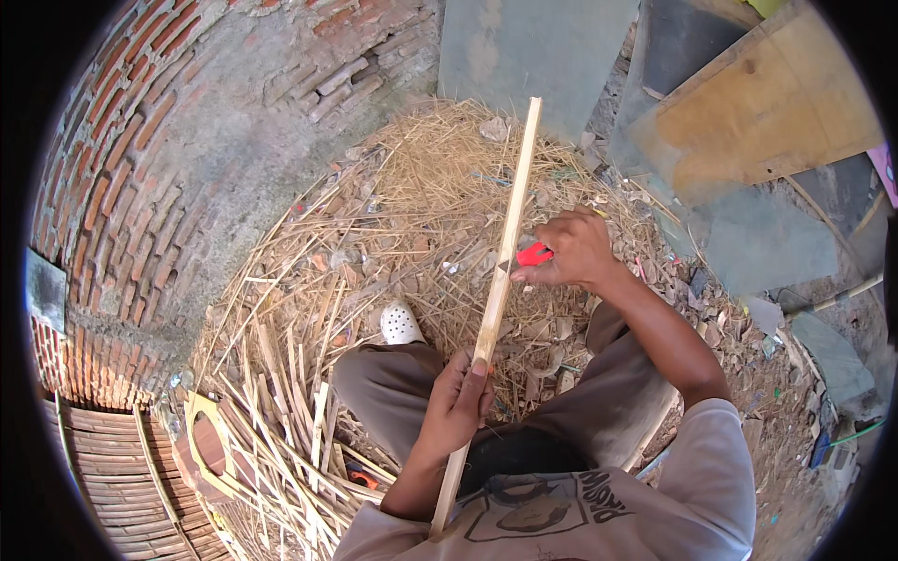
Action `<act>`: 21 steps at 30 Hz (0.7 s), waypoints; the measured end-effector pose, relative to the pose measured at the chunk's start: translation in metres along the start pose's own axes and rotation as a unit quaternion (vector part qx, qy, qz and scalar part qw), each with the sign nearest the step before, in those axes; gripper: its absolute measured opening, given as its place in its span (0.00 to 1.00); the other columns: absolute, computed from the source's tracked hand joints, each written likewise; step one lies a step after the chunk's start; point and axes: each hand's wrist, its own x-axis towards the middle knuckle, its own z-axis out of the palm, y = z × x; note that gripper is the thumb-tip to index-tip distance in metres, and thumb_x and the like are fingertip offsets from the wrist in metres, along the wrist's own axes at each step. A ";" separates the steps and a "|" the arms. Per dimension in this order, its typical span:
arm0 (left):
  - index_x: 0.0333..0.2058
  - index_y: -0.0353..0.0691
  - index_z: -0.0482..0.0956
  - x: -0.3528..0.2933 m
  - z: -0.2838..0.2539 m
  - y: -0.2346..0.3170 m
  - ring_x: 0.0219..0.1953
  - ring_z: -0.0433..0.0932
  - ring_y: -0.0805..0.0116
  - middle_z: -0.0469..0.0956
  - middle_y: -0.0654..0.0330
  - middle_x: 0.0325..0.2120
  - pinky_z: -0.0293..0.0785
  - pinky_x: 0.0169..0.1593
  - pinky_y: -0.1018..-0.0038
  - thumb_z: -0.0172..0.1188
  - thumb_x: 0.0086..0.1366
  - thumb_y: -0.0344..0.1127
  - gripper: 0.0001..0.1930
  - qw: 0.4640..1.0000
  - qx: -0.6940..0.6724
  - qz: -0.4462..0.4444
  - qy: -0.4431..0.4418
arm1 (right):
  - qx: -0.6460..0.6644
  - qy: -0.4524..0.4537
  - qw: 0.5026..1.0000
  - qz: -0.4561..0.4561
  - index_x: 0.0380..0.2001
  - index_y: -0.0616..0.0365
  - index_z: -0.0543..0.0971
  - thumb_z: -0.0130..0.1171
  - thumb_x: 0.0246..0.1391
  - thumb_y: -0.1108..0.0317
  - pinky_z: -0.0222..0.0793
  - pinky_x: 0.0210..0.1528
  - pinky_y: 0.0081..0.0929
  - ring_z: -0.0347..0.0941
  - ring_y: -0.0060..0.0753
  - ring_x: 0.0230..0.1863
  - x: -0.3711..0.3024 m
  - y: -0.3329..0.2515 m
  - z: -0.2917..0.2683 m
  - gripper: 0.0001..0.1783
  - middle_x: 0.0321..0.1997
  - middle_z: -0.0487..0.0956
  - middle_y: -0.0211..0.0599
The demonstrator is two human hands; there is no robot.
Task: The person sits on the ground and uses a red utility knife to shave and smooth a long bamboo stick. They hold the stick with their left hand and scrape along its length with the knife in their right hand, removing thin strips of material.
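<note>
A long pale bamboo strip [519, 192] slants from my lap up and away over the ground. My left hand [456, 402] is closed round its lower part, thumb on top. In my right hand [578, 248] is a red-handled knife [535, 254], gripped in closed fingers to the right of the strip. Its short dark blade meets the strip about halfway up. The rest of the handle is hidden in my palm.
Several split strips [299, 421] lie heaped at my left, near a yellow frame [196, 444] and an orange-handled tool [363, 479]. A white clog [400, 324] is on my foot. Shavings [421, 168] cover the ground ahead. A brick wall [140, 178] stands left; boards [758, 103] lean far right.
</note>
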 end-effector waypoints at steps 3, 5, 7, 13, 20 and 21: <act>0.47 0.36 0.69 0.000 -0.001 -0.001 0.13 0.59 0.83 0.64 0.68 0.15 0.58 0.18 0.85 0.41 0.75 0.43 0.15 1.000 0.012 -0.011 0.007 | -0.004 0.002 1.000 -0.011 0.13 0.53 0.76 0.61 0.37 0.27 0.67 0.26 0.40 0.73 0.43 0.19 0.003 0.004 0.003 0.35 0.11 0.70 0.35; 0.47 0.36 0.68 -0.009 -0.001 -0.003 0.14 0.58 0.83 0.63 0.68 0.15 0.57 0.19 0.84 0.40 0.75 0.40 0.14 1.000 -0.006 -0.017 -0.017 | -0.046 -0.032 0.989 0.135 0.15 0.53 0.78 0.54 0.42 0.23 0.68 0.26 0.40 0.74 0.44 0.18 0.015 0.031 0.002 0.39 0.11 0.72 0.37; 0.47 0.36 0.68 -0.026 0.000 -0.008 0.14 0.58 0.83 0.63 0.68 0.15 0.57 0.19 0.84 0.40 0.75 0.39 0.13 0.998 -0.017 -0.041 -0.033 | -0.068 -0.067 0.969 0.229 0.18 0.54 0.81 0.47 0.45 0.21 0.69 0.28 0.41 0.75 0.47 0.20 0.017 0.060 -0.004 0.42 0.14 0.75 0.40; 0.48 0.37 0.68 -0.061 0.006 -0.019 0.14 0.58 0.83 0.63 0.68 0.16 0.56 0.20 0.84 0.41 0.75 0.38 0.12 0.991 -0.043 -0.104 -0.073 | -0.081 -0.058 0.931 0.352 0.25 0.56 0.83 0.40 0.50 0.21 0.70 0.34 0.47 0.77 0.52 0.31 0.007 0.126 -0.015 0.45 0.22 0.79 0.48; 0.46 0.38 0.69 -0.034 -0.006 -0.028 0.13 0.58 0.82 0.63 0.68 0.14 0.57 0.18 0.84 0.41 0.75 0.39 0.12 0.996 -0.041 -0.083 -0.004 | 0.001 -0.091 0.895 0.436 0.23 0.58 0.82 0.42 0.49 0.21 0.71 0.34 0.44 0.78 0.51 0.28 -0.003 0.104 -0.027 0.45 0.20 0.78 0.47; 0.46 0.38 0.69 -0.026 -0.010 -0.029 0.13 0.58 0.82 0.63 0.68 0.14 0.57 0.18 0.83 0.42 0.75 0.40 0.12 0.996 -0.047 -0.071 0.006 | 0.003 -0.118 0.912 0.392 0.22 0.58 0.82 0.44 0.49 0.22 0.71 0.33 0.43 0.78 0.50 0.27 -0.005 0.083 -0.029 0.44 0.19 0.78 0.47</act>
